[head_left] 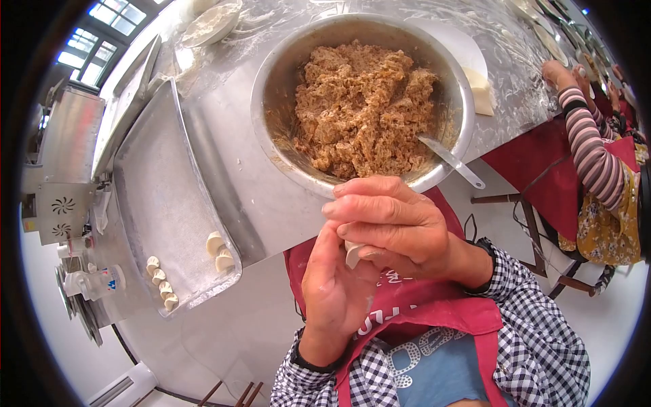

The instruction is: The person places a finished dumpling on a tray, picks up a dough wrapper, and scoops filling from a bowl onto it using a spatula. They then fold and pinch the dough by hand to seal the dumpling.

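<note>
My two hands are pressed together just below the rim of a large steel bowl [264, 81] full of brown minced filling [363, 105]. Between them sits a white dumpling [353, 254], mostly hidden, with only its pale edge showing. My left hand [336, 288] cups it from underneath. My right hand [393, 224] closes over it from above, fingers curled. A spoon [451, 161] rests in the bowl with its handle over the rim.
A floured metal tray [159, 203] at the left holds several finished dumplings [220, 252]. A plate of flour [210, 26] and a block of dough [481, 91] lie on the steel table. Another person's hand and striped sleeve [590, 152] work at the right.
</note>
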Demonstrator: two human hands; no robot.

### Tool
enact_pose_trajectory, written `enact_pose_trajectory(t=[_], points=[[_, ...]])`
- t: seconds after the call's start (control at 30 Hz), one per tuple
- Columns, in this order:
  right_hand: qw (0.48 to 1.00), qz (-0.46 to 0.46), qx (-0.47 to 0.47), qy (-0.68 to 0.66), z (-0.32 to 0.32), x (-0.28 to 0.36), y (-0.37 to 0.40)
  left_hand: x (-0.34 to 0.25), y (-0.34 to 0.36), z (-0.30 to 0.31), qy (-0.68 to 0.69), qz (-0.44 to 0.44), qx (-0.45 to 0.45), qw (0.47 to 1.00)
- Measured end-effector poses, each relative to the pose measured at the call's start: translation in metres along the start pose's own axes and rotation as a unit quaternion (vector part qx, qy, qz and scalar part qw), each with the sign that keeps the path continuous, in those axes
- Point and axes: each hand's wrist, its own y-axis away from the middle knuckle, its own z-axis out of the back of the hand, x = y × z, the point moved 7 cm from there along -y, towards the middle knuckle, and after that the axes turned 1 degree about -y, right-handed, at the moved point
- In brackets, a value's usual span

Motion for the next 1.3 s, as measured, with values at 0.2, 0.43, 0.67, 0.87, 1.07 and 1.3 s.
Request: enact_pose_trajectory(t=[0.2,0.43,0.67,0.87,1.07,1.3], points=[[0.995,0.037,0.015,0.092,-0.008,0.003,-0.004,-0.002,-0.001,0.001,0.012,-0.030,0.039,0.999],[0.998,0.009,-0.013,0.059,-0.004,-0.002,0.000,-0.002,-0.002,0.002,0.046,-0.009,0.021,0.999],[0.985,0.068,0.035,0.156,-0.020,0.002,-0.001,0.000,-0.002,0.012,0.135,-0.001,-0.011,0.991],[0.999,0.024,0.021,0.035,-0.016,0.016,-0.014,-0.067,0.023,0.026,-0.005,-0.139,0.005,0.990],[0.999,-0.009,0.048,-0.018,0.000,0.018,-0.008,-0.187,0.068,0.087,-0.280,-0.349,-0.169,0.878],[0.999,-0.012,0.034,0.019,0.004,0.024,-0.010,-0.239,0.043,0.133,-0.529,-0.289,-0.270,0.751]])
